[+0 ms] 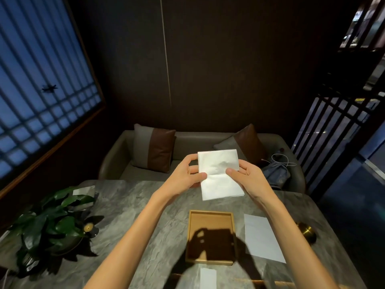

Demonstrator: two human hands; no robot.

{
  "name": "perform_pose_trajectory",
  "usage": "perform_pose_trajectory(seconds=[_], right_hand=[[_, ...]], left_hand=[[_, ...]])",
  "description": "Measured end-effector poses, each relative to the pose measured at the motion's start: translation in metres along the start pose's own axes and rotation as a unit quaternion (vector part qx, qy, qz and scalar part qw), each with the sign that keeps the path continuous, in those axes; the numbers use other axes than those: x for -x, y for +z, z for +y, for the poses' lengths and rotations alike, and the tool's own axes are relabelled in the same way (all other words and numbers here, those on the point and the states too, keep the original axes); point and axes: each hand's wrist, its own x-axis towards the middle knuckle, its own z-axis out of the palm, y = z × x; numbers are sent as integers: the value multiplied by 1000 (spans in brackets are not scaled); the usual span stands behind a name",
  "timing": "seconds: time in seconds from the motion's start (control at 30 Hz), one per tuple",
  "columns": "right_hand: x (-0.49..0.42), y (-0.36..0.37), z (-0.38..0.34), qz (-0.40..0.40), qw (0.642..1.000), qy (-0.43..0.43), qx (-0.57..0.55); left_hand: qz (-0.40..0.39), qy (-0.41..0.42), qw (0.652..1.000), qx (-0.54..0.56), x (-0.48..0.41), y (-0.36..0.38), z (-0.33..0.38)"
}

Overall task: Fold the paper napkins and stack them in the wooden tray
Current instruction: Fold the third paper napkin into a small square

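A white paper napkin (219, 174) is held up in the air above the far half of the table, with a crease across its middle. My left hand (185, 174) pinches its left edge and my right hand (248, 176) pinches its right edge at the crease. The wooden tray (210, 213) lies flat on the table below my hands, nearer to me, with nothing in it but the shadow of my hands. A flat white napkin (262, 236) lies on the table just right of the tray. Another white napkin (208, 277) shows at the near edge.
A potted green plant (52, 224) stands at the table's left side. A dark object with a brass base (307, 234) sits at the right edge. Beyond the grey marble table (129, 205) is a sofa with two cushions (154, 148) and a bag with a cable (277, 170).
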Motion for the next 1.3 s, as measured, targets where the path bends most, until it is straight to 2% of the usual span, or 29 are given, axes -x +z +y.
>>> perform_pose_trajectory(seconds=[0.17, 0.33, 0.4, 0.5, 0.57, 0.63, 0.7, 0.73, 0.8, 0.87, 1.0, 1.07, 1.17, 1.3], right_hand=[[0, -1, 2, -5, 1000, 11, -25], [-2, 1, 1, 34, 998, -22, 49], [-3, 1, 2, 39, 996, -40, 71], [-5, 1, 4, 31, 992, -71, 95], [-4, 2, 4, 20, 989, -101, 110], [-4, 3, 2, 12, 985, -117, 129], [-6, 3, 3, 4, 988, -101, 115], [-6, 2, 4, -1, 994, -77, 77], [-7, 4, 9, -11, 997, 19, -67], [-3, 10, 15, -4, 990, 69, -122], [8, 22, 29, 19, 1000, 4, 21], [8, 21, 33, 28, 998, 9, 55], [11, 20, 35, -5, 995, 31, 96], [24, 25, 49, 5, 993, 89, 83]], left_hand=[[32, 35, 998, -38, 1, 1, -1], [76, 47, 996, -23, 1, -3, -7], [99, 26, 995, 11, 1, -1, -7], [108, -74, 985, 114, 0, 6, 0], [95, -129, 983, 86, 2, 7, 3], [61, -110, 992, 30, 4, 4, 0], [58, -88, 994, 31, 7, 5, -3], [80, -82, 992, 42, 8, 7, -4], [142, -70, 986, 59, 8, 12, -9], [169, -72, 981, 60, 10, 17, -13], [104, -119, 985, 71, 21, 24, -25], [88, -130, 987, 25, 24, 29, -30], [109, -99, 988, -41, 26, 31, -42], [144, -86, 985, -31, 35, 30, -59]])
